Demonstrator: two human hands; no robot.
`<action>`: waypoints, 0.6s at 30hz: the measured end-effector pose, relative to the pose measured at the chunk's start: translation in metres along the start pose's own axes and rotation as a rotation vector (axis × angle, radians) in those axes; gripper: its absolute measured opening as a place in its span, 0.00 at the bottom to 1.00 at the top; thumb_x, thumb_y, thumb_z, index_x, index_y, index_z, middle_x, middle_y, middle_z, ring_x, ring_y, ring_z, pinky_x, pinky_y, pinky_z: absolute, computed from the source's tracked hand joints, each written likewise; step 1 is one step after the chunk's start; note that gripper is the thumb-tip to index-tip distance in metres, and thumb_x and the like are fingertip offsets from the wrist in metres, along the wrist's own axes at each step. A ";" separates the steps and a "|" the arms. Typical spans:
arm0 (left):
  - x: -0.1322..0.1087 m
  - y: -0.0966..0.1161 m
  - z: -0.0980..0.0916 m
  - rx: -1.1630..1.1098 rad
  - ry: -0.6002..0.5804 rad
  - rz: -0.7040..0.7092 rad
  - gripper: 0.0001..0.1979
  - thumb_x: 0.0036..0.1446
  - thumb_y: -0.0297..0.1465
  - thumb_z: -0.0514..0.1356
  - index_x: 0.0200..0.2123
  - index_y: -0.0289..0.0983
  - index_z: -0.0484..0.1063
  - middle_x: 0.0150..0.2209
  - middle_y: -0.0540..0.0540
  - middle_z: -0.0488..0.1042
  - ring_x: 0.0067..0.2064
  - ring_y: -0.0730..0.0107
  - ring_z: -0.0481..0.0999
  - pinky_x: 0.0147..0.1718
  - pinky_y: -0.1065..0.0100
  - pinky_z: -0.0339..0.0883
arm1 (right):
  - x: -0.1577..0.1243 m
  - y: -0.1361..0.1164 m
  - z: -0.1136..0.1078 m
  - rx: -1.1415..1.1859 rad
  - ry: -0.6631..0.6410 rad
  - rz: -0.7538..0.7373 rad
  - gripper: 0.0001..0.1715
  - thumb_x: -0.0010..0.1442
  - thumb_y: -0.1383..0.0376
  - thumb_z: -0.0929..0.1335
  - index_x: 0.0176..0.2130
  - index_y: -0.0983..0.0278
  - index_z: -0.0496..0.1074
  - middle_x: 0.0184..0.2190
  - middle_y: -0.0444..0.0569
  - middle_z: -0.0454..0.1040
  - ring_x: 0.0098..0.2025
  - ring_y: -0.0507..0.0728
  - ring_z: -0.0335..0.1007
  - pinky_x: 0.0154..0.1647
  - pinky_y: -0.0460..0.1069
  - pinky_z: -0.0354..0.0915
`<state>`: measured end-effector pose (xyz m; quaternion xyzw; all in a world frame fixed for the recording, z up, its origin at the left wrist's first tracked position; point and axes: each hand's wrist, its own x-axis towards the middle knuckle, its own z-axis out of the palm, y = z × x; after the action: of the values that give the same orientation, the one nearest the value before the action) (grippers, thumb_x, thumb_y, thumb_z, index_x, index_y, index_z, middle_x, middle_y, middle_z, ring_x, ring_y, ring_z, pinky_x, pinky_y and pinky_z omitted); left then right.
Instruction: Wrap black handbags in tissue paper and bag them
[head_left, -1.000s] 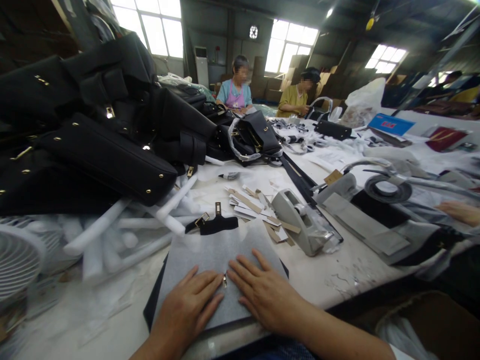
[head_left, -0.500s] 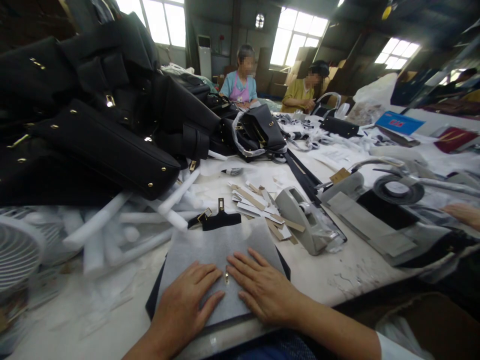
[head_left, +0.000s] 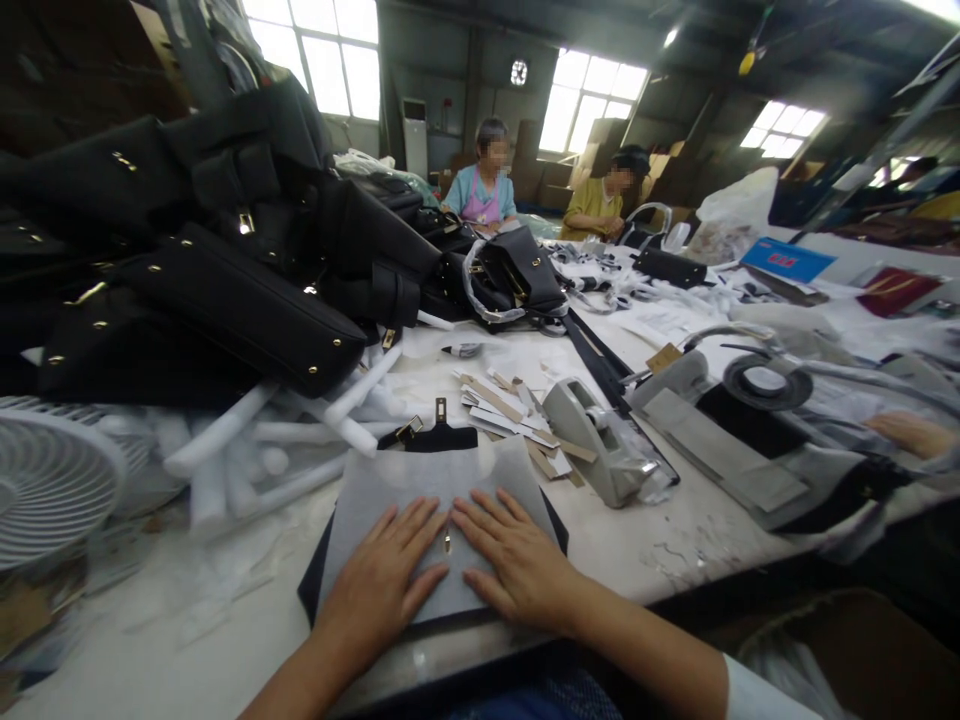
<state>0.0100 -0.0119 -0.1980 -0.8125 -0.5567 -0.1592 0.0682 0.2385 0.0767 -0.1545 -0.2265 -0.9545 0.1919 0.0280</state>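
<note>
A thin grey-white sheet (head_left: 442, 475) lies over a black bag (head_left: 559, 525), whose dark edges show at both sides. A small gold clasp (head_left: 448, 540) pokes through the sheet near its middle. Left of the clasp, my left hand (head_left: 386, 570) rests flat on the sheet, fingers spread. My right hand (head_left: 517, 560) lies flat just to the right of it, also with fingers apart. Beyond the sheet's far edge, a black flap (head_left: 442, 437) sticks out with a gold-trimmed strap tab and a buckle.
Black bags (head_left: 240, 300) are heaped at the left above white foam rolls (head_left: 225, 480). A white fan (head_left: 60, 480) stands at the left edge. Cardboard strips (head_left: 510, 410) and a tape dispenser (head_left: 592, 440) lie ahead. Two people sit across the table; another hand (head_left: 911, 433) shows at right.
The view has tilted and shifted a little. My left hand's fingers have slid slightly forward and spread wider on the sheet; my right hand stays flat beside the clasp.
</note>
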 end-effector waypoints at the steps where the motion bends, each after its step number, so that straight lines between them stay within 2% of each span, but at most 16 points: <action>1: 0.001 0.000 -0.001 0.032 -0.013 -0.002 0.28 0.66 0.41 0.54 0.66 0.39 0.54 0.64 0.42 0.62 0.63 0.53 0.63 0.58 0.48 0.64 | 0.001 0.000 -0.002 0.006 -0.006 0.026 0.37 0.68 0.51 0.60 0.69 0.61 0.49 0.71 0.51 0.47 0.71 0.62 0.41 0.71 0.62 0.39; 4: 0.003 0.000 -0.003 0.114 -0.036 -0.006 0.28 0.65 0.44 0.54 0.66 0.44 0.55 0.66 0.43 0.59 0.66 0.46 0.58 0.58 0.41 0.60 | 0.008 0.000 -0.010 0.020 -0.027 0.107 0.41 0.63 0.49 0.64 0.67 0.66 0.55 0.70 0.58 0.48 0.69 0.66 0.48 0.68 0.62 0.49; 8: 0.004 0.000 -0.005 0.183 -0.017 0.001 0.28 0.65 0.46 0.54 0.65 0.47 0.56 0.66 0.43 0.60 0.65 0.46 0.59 0.58 0.43 0.59 | 0.015 0.004 -0.011 -0.020 0.007 0.128 0.32 0.66 0.51 0.62 0.64 0.62 0.62 0.66 0.54 0.59 0.65 0.67 0.57 0.63 0.64 0.58; 11: 0.003 0.002 -0.007 0.251 0.041 0.027 0.29 0.64 0.46 0.54 0.65 0.45 0.56 0.66 0.44 0.60 0.65 0.47 0.60 0.58 0.46 0.58 | 0.011 0.008 0.000 -0.135 0.122 0.059 0.29 0.69 0.55 0.60 0.66 0.58 0.59 0.68 0.51 0.56 0.68 0.66 0.50 0.67 0.65 0.51; 14: 0.002 0.002 -0.009 0.323 0.094 0.065 0.30 0.62 0.45 0.56 0.65 0.44 0.58 0.66 0.44 0.59 0.65 0.51 0.60 0.65 0.49 0.46 | 0.005 0.013 0.011 -0.287 0.230 0.014 0.32 0.68 0.55 0.62 0.68 0.54 0.54 0.70 0.50 0.49 0.71 0.66 0.42 0.68 0.67 0.46; 16: 0.002 -0.003 -0.006 0.347 0.115 0.090 0.29 0.61 0.45 0.57 0.63 0.44 0.61 0.64 0.46 0.62 0.65 0.52 0.59 0.68 0.50 0.34 | 0.004 0.019 0.015 -0.399 0.298 -0.014 0.33 0.67 0.54 0.63 0.68 0.55 0.53 0.70 0.50 0.50 0.71 0.66 0.44 0.69 0.64 0.45; 18: 0.002 -0.013 0.002 0.346 0.136 0.129 0.26 0.62 0.45 0.56 0.61 0.44 0.65 0.61 0.48 0.67 0.67 0.53 0.54 0.68 0.49 0.28 | 0.006 0.028 0.018 -0.501 0.383 -0.084 0.33 0.66 0.52 0.63 0.67 0.57 0.57 0.68 0.51 0.55 0.70 0.65 0.48 0.71 0.62 0.39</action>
<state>-0.0013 -0.0048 -0.2002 -0.8100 -0.5166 -0.1111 0.2542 0.2422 0.0961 -0.1822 -0.2188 -0.9580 -0.0966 0.1583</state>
